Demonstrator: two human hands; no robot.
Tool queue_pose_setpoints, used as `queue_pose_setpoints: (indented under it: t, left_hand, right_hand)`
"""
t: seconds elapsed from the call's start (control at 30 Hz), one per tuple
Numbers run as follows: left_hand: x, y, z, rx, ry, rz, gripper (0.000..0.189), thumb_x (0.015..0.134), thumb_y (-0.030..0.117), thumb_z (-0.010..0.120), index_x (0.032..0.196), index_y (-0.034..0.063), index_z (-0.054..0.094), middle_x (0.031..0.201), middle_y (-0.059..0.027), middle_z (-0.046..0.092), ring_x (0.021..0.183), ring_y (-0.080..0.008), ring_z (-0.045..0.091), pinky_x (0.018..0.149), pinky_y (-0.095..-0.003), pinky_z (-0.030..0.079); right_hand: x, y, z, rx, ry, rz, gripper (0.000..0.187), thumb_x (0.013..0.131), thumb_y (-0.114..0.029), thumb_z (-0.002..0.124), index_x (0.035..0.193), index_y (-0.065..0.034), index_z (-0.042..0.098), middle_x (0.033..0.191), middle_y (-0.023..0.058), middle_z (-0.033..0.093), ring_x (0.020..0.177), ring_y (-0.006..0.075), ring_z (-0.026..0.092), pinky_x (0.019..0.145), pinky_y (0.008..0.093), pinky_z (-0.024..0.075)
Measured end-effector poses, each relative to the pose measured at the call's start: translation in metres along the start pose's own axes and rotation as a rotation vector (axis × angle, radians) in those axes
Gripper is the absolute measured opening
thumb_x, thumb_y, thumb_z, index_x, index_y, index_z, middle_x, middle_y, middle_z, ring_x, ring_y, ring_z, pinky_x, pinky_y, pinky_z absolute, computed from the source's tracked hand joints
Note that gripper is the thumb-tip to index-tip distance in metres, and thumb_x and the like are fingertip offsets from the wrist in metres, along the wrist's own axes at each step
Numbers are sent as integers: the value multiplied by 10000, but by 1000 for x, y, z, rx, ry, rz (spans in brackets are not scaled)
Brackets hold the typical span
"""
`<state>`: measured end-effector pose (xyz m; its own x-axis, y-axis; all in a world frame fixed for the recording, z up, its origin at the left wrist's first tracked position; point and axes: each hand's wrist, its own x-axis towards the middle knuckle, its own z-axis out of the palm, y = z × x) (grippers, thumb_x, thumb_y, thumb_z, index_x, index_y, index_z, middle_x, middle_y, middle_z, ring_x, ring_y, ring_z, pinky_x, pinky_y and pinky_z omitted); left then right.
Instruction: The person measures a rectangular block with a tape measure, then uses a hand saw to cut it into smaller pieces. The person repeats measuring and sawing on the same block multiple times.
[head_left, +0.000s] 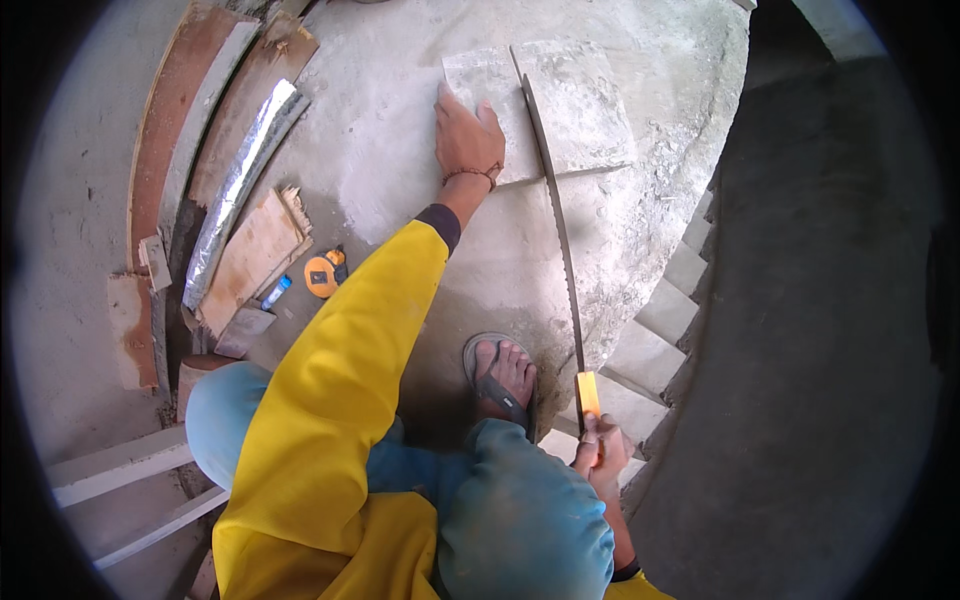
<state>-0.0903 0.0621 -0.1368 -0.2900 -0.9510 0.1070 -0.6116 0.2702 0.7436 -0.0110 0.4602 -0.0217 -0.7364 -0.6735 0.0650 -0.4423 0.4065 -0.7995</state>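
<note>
My left hand (469, 139) lies with spread fingers on the left part of a pale, dusty slab (491, 79), its material unclear. In my right hand (602, 450), at the lower right, is the yellow handle (589, 394) of a handsaw. The long, narrow saw blade (559, 210) runs up from the handle and lies along a straight dark gap. This gap parts the slab's left part from its right part (577, 105). Whether the gap goes through the full thickness I cannot tell. The blade's teeth face left.
An orange tape measure (322, 274) and a blue-capped small tube (276, 292) lie left of my arm. Beyond them are wooden boards (244, 259) and a foil-covered strip (240, 187). Steps (649, 356) descend along the broken floor edge at right. My sandalled foot (506, 379) is below the slab.
</note>
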Motion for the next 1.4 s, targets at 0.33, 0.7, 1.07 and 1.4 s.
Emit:
queue_pose_setpoints:
  t: [0.33, 0.7, 1.07, 1.4]
  left_hand:
    - [4, -12, 0, -56, -28, 27, 670, 974, 262, 585, 1476, -96, 323, 1414, -330, 492, 1281, -474, 526, 1088, -479, 433]
    - [3, -2, 15, -92, -14, 78, 659, 966, 250, 597, 1460, -95, 329, 1411, -335, 483, 1291, -470, 518, 1083, -473, 435]
    - [5, -8, 8, -41, 14, 33, 698, 961, 266, 618, 1490, -73, 314, 1454, -326, 472, 1329, -461, 506, 1109, -464, 426]
    - [23, -4, 10, 23, 2, 26, 677, 975, 291, 605, 1481, -67, 332, 1447, -295, 482, 1313, -446, 517, 1082, -488, 445]
  right_hand:
    - [222, -44, 79, 83, 30, 10, 90, 948, -97, 539, 966, -56, 617, 749, 236, 642, 675, 466, 634, 595, 520, 495]
    - [134, -9, 50, 16, 18, 29, 82, 871, -33, 591, 944, -20, 624, 727, 188, 603, 579, 383, 599, 563, 441, 504]
    - [-19, -1, -40, 9, -18, 23, 107, 835, -8, 601, 926, -2, 656, 667, 119, 539, 514, 272, 567, 507, 372, 474]
    - [56, 16, -13, 0, -29, 17, 175, 874, -110, 667, 1015, -6, 670, 817, 145, 672, 622, 290, 650, 586, 364, 512]
